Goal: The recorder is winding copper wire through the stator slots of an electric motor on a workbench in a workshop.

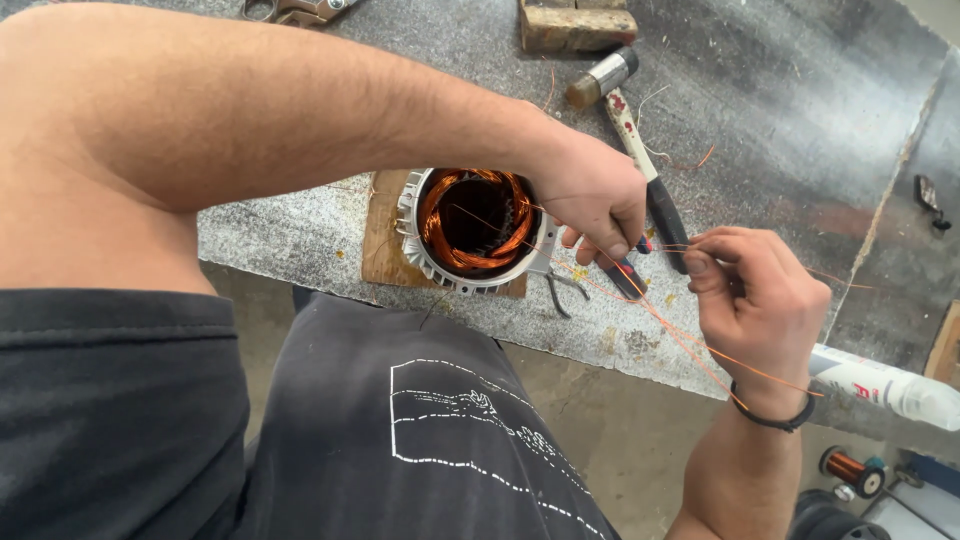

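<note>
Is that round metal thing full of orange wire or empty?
Partly full: copper windings line the inside of the motor stator, but its middle is a dark, open hole.

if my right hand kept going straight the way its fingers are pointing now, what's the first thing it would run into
Most likely your left hand. The right hand points up and left, pinching thin copper wire, and its fingertips sit just short of the left fingers and the pliers there. Depth is hard to judge from above.

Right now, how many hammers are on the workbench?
1. The hammer lies on the grey workbench behind the stator, head toward the wooden block, handle running under the left hand. Others may lie outside the view.
</note>
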